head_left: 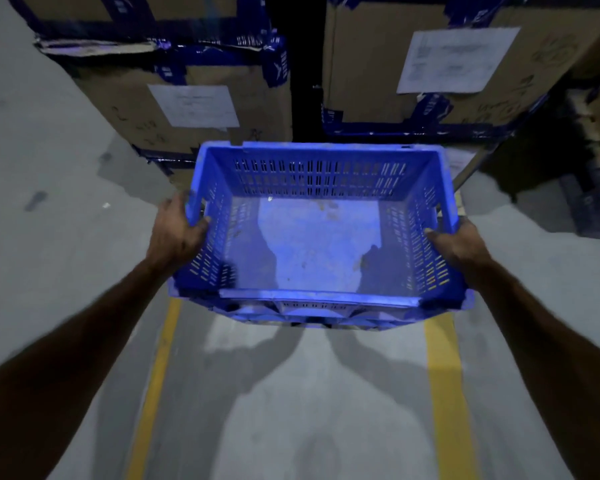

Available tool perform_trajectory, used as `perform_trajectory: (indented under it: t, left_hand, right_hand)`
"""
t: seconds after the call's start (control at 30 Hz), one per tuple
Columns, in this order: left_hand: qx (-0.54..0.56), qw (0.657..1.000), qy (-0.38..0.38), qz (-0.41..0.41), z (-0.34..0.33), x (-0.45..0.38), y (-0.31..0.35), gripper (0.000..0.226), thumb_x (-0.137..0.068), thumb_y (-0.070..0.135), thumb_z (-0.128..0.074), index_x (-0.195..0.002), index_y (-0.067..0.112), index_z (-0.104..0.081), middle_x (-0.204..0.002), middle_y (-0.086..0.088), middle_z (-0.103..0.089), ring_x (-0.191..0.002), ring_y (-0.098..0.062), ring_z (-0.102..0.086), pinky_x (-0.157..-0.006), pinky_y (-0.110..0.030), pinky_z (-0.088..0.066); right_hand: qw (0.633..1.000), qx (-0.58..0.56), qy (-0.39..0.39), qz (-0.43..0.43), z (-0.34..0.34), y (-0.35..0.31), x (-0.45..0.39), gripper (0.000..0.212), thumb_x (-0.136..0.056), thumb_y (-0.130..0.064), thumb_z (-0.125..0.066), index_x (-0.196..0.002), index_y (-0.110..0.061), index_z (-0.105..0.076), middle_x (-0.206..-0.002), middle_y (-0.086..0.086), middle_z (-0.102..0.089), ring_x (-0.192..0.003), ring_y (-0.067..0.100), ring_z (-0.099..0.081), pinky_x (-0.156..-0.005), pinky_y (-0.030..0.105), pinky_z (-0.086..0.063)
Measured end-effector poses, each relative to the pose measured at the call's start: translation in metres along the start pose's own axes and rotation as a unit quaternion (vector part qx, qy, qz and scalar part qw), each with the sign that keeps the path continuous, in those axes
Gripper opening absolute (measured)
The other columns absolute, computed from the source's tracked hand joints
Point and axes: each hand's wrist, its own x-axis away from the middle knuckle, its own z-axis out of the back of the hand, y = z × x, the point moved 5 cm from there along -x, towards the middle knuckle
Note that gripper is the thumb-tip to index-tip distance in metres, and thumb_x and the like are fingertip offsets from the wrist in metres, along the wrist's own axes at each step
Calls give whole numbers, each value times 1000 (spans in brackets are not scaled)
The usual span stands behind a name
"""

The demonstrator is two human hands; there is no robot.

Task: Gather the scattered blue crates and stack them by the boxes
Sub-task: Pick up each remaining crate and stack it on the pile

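With your left hand [174, 233] and right hand [459, 242] gripping the side rims of an empty blue slotted plastic crate [312, 244], held above the floor near the taped cardboard boxes [201, 109], you've yet to set it down.

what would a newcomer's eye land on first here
The bright blue slotted plastic crate in the centre, held up over the grey floor, the left hand and right hand each gripping a side rim. Behind it stand tall brown cardboard boxes with blue tape and white paper labels. Two yellow floor lines run below.
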Motion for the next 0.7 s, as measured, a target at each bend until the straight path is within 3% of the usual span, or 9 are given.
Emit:
perform_trajectory:
  t: [0.1, 0.2, 0.27, 0.4, 0.6, 0.7]
  left_hand:
    - [79, 989, -54, 110, -11, -8, -3, 68, -78, 46, -67, -136, 13, -51, -125, -18, -65, -107, -38, -63, -86, -41, -49]
    - [93, 985, -47, 139, -17, -8, -8, 57, -76, 47, -70, -119, 9, -62, -102, -15, -68, -88, -34, -65, -73, -39, -49]
    - [100, 976, -46, 186, -17, -5, -11, 61, -69, 56, -66, -103, 5, -68, -87, -15, -69, -76, -34, -66, -66, -41, -51]
    - [72, 972, -57, 217, -16, -6, -5, 57, -64, 50, -60, -103, 10, -71, -92, -19, -69, -82, -35, -65, -71, -40, -48]
    - [54, 976, -60, 200, -13, -8, -1, 52, -67, 44, -56, -99, 7, -74, -87, -23, -71, -81, -40, -70, -76, -48, -58]
    - [49, 982, -68, 169, -11, -7, 1, 52, -70, 44, -57, -96, 2, -72, -84, -24, -71, -78, -41, -71, -73, -50, -58]
  right_hand:
    - [1000, -7, 2, -27, -6, 9, -20, 62, -68, -55, -71, -114, -13, -66, -107, 18, -72, -95, 39, -69, -87, 50, -58]
    - [997, -23, 19, -78, -12, 37, -43, 96, -44, -81, -77, -103, -6, -67, -101, 22, -70, -84, 34, -65, -79, 51, -55]
    - [996, -21, 18, -83, -10, 31, -37, 83, -58, -70, -75, -104, -1, -68, -105, 27, -70, -87, 38, -67, -76, 47, -52]
    - [996, 10, 23, -82, -3, -1, -11, 49, -90, -41, -69, -106, 6, -68, -107, 34, -66, -96, 43, -65, -77, 42, -45]
    - [995, 47, 16, -89, -1, -16, -2, 51, -83, -44, -60, -102, 3, -68, -101, 34, -66, -98, 50, -63, -80, 42, -46]
    - [994, 54, 20, -96, 0, -18, -2, 31, -93, -31, -63, -95, 0, -66, -97, 31, -66, -96, 49, -64, -78, 42, -46]
